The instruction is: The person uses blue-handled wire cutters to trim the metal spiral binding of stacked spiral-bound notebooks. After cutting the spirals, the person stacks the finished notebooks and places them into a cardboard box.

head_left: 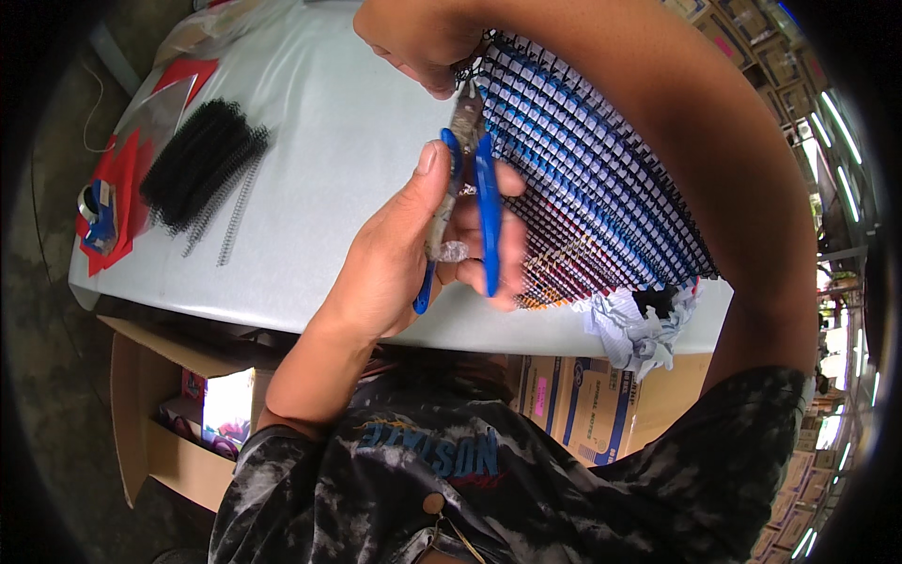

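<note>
My left hand (381,249) is wrapped round a pair of pliers (488,216) with blue handles. The worn metal jaws point away from me, at the far left corner of a stack of spiral-bound notebooks (601,179). Black coils run along the notebooks' edges, which show blue, white and, nearer me, red and yellow. From the right my other arm arches over the stack. At its end my right hand (423,42) has its fingers curled down beside the plier tips and the coil ends; what they pinch, if anything, is hidden.
Loose black coils (202,169) lie in a pile at the table's left. Beside them are red sheets (122,202) and a blue tape roll (98,216). Crumpled paper (634,329) hangs at the near edge. An opened carton (155,414) stands below left, another box (583,404) under the table.
</note>
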Demonstrator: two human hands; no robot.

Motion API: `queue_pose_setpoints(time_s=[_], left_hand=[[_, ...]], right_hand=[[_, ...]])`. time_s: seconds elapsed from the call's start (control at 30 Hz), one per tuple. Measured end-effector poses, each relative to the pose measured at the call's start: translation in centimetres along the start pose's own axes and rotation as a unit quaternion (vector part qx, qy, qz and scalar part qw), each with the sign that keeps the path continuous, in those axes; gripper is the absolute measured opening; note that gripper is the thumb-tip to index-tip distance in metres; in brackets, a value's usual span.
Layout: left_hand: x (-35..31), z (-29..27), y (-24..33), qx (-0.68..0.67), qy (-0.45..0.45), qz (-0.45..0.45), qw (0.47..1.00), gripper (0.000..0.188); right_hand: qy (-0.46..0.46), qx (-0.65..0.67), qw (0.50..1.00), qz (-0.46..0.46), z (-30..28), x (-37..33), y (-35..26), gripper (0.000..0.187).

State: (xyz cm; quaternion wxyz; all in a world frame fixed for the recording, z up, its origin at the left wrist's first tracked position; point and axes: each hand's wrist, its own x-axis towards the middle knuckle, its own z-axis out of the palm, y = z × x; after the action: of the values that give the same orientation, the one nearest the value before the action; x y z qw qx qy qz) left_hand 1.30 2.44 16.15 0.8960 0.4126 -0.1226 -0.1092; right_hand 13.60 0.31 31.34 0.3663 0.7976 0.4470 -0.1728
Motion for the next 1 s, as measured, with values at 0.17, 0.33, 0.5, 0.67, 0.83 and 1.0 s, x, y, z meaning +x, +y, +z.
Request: queue_pose_setpoints(time_s=[0.17,0.33,0.5,0.67,0.83,1.0], left_hand=[[1.3,1.6,0.8,-0.047,0.066,-0.015,0.997,0.064],[0.4,0.5,0.6,-0.044,0.031,-0.001,0.999,0.057],[0.8,1.2,1.0,-0.003,0.037,-0.01,0.999,0.064],[1.3,0.7,1.3,-0.032,0.012,0.006,0.999,0.064],[0.9,1.3,1.6,-0.013,0.012,-0.009,1.0,0.066],[1.2,0.5,1.8,-0.044,-0.016,-0.008,0.999,0.06]], right_hand=[[0.005,-0.004,1.0,0.005,-0.1,-0.2,0.0,0.028],[0.006,-0.006,1.0,0.012,-0.4,-0.2,-0.1,0.027],[0.011,-0.007,1.0,0.021,-0.4,-0.4,0.2,0.027],[0.011,-0.009,0.999,0.033,-0.6,-0.5,0.2,0.027],[0.012,-0.01,0.999,0.044,-0.7,-0.7,0.2,0.027],[0.011,-0.01,0.998,0.061,-0.8,-0.6,0.4,0.028]])
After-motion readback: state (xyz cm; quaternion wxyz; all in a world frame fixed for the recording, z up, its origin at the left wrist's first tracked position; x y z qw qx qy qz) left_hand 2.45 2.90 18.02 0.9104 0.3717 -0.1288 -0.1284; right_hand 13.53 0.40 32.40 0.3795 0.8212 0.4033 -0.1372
